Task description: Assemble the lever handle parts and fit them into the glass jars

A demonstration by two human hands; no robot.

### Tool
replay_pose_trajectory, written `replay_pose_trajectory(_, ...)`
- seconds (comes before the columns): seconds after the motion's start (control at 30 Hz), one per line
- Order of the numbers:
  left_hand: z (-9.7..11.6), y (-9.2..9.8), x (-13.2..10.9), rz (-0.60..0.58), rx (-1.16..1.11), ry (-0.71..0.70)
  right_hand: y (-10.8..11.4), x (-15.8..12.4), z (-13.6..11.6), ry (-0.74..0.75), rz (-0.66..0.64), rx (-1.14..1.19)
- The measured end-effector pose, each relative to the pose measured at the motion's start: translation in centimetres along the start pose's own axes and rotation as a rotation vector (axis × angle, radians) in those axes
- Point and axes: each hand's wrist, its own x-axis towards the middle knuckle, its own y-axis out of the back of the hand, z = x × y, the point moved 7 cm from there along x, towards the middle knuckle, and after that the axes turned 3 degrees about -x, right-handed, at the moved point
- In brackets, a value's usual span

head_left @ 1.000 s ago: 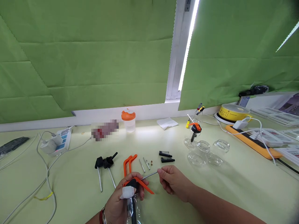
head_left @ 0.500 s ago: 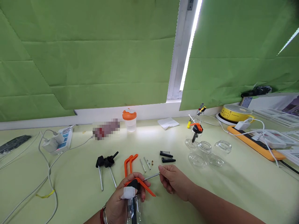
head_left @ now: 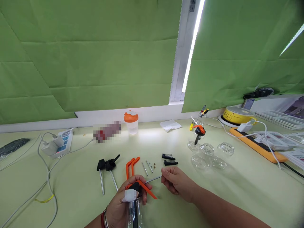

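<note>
Black-and-orange trigger assembly point(head_left: 135, 186): located low at the centre of the head view, raised in front of the counter's point(head_left: 78, 177) loose parts. From my remote seat I read the left hand point(head_left: 120, 204) as curled around it, the grip closed firmly about the black body; the thumb carries a white wrapping point(head_left: 129, 195). One orange lever juts from the assembly, down and toward the right. Beneath the body, a clear sleeve point(head_left: 139, 215) with a dark strip inside runs out of the bottom of my view.

Right hand point(head_left: 178, 183): narrow grip, thumb and forefinger pinching the far end of a thin metal rod point(head_left: 154, 179). The rod slants down to the assembly; its near end is hidden, so I cannot tell how deep it sits.

Parts just beyond the hands: two loose orange levers point(head_left: 134, 165) side by side; two slim metal pins point(head_left: 145, 168) with tiny brown pieces point(head_left: 154, 166) near them; two black spring-fitted pieces point(head_left: 170, 163), one behind the other. To the left I log two black heads point(head_left: 101, 165) on metal tubes.

Farther right: clear glass jars point(head_left: 207, 149), and near them another black-and-orange unit point(head_left: 200, 130). Toward the back wall: an orange-lidded cup point(head_left: 131, 118) and white paper point(head_left: 170, 125).
</note>
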Motion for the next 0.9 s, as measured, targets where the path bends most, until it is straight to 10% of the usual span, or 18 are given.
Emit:
replay_pose_trajectory(0.5, 0.2, 0.3, 0.2, 0.002, 0.004, -0.025, 1.0, 0.2, -1.7, 0.199, 0.119, -0.108)
replay_pose_trajectory(0.9, 2.4, 0.4, -0.4, 0.052, 0.043, -0.131, -1.6, 2.7, -2.9, 0.328, 0.178, -1.565)
